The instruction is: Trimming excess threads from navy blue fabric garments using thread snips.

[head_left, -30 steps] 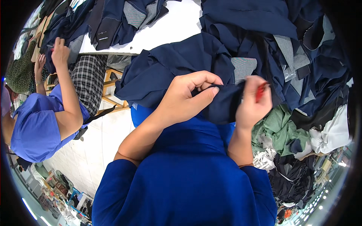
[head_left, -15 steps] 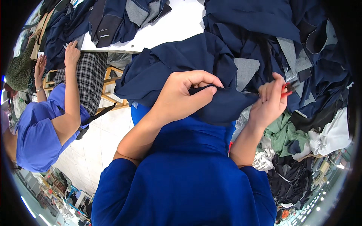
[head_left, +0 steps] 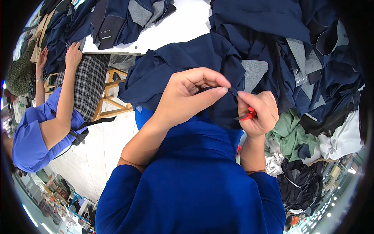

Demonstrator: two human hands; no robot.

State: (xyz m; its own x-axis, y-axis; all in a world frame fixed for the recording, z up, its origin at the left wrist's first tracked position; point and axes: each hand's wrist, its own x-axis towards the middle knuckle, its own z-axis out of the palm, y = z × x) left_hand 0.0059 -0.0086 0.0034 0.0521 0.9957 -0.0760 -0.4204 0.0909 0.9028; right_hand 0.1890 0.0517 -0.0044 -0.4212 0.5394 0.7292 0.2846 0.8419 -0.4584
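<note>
A dark navy garment (head_left: 191, 52) hangs bunched over the near table edge and down in front of me. My left hand (head_left: 185, 95) pinches an edge of it between thumb and forefinger. Close beside those fingertips, my right hand (head_left: 260, 114) has its thumb and forefinger together at the same edge. Red-handled thread snips (head_left: 249, 114) are tucked in the right palm under the curled fingers, most of the tool hidden. Just beyond the right hand lies a grey fabric piece (head_left: 254, 74) against the navy cloth.
Navy garments (head_left: 257, 17) with grey pieces are heaped on the white table (head_left: 175, 27). Green cloth (head_left: 290, 132) and dark scraps (head_left: 300, 187) lie low on the right. At left, a person in blue (head_left: 43, 128) handles dark cloth near a wooden stool (head_left: 113, 111).
My right hand has come left to the garment's edge by my left fingertips, its snips now folded into the palm. The left hand has barely moved. The other person has shifted slightly.
</note>
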